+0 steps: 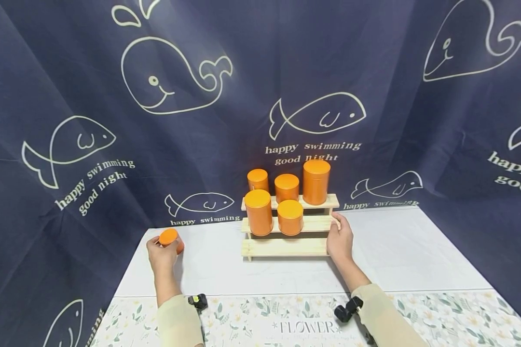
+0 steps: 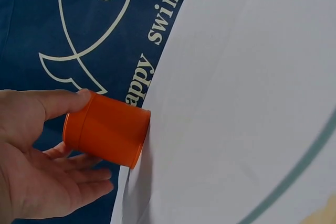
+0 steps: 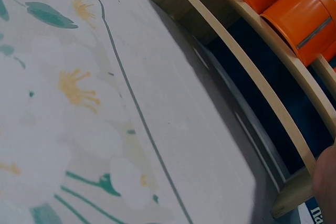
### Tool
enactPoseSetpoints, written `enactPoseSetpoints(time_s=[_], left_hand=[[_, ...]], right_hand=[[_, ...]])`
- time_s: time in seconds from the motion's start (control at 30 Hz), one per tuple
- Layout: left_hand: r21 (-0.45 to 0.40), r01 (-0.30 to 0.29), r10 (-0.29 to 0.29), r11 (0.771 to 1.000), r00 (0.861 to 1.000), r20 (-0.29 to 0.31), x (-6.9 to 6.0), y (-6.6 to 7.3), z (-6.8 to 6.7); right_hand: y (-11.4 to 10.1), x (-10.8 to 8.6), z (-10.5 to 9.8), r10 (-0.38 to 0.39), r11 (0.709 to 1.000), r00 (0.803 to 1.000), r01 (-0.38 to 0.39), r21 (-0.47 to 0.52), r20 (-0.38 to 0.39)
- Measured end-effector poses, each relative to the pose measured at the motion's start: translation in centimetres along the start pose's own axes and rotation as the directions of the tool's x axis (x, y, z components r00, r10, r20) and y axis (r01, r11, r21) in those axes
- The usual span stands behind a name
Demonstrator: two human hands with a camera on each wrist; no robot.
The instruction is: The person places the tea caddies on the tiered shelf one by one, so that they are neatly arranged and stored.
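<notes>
At the table's left side my left hand (image 1: 162, 255) pinches a small orange canister (image 1: 169, 236) between thumb and fingers. Its base meets the white cloth in the left wrist view, where the canister (image 2: 107, 129) shows plain sides. My right hand (image 1: 340, 238) holds the right end of a three-tier wooden rack (image 1: 286, 247). On the rack's middle tier stand a taller canister (image 1: 259, 214) and a short canister (image 1: 290, 219). The top tier carries a small canister (image 1: 258, 179), a medium canister (image 1: 286, 188) and a tall canister (image 1: 316, 183). No canister stands on the bottom tier.
White cloth (image 1: 212, 270) covers the table, with a flower-printed strip (image 1: 304, 313) along the front. A dark blue curtain (image 1: 252, 62) with white fish and whale drawings hangs behind the table and at its sides.
</notes>
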State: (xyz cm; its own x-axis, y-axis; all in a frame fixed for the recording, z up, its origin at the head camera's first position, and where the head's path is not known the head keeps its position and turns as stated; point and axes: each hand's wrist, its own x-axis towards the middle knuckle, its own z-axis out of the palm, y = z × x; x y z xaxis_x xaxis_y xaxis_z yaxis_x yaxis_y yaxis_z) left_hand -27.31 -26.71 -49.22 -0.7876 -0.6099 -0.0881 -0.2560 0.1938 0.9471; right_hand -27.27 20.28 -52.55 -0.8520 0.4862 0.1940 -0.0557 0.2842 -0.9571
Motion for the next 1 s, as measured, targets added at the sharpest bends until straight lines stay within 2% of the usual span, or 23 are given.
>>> enactPoseSetpoints(time_s=[0.23,0.53,0.87,1.0], left_hand=[[-0.013,-0.009,0.009,1.000,1.000,0.007,0.0,-0.3,0.1],[-0.099,-0.015,0.012,0.995,0.999,-0.036,0.2,-0.5,-0.4],[-0.200,-0.017,0.011,0.980,0.999,-0.034,0.3,0.2,-0.4],[-0.212,-0.021,0.016,0.977,1.000,-0.026,0.3,0.6,-0.5]], right_hand=[[0.2,0.0,-0.1,0.008,1.000,1.000,-0.008,-0.006,-0.012],[0.2,0.0,0.0,0.002,1.000,1.000,-0.002,0.000,-0.007],[0.2,0.1,0.0,0.003,1.000,1.000,-0.003,0.007,-0.012],[0.2,0.2,0.0,0.005,1.000,1.000,-0.005,0.008,-0.024]])
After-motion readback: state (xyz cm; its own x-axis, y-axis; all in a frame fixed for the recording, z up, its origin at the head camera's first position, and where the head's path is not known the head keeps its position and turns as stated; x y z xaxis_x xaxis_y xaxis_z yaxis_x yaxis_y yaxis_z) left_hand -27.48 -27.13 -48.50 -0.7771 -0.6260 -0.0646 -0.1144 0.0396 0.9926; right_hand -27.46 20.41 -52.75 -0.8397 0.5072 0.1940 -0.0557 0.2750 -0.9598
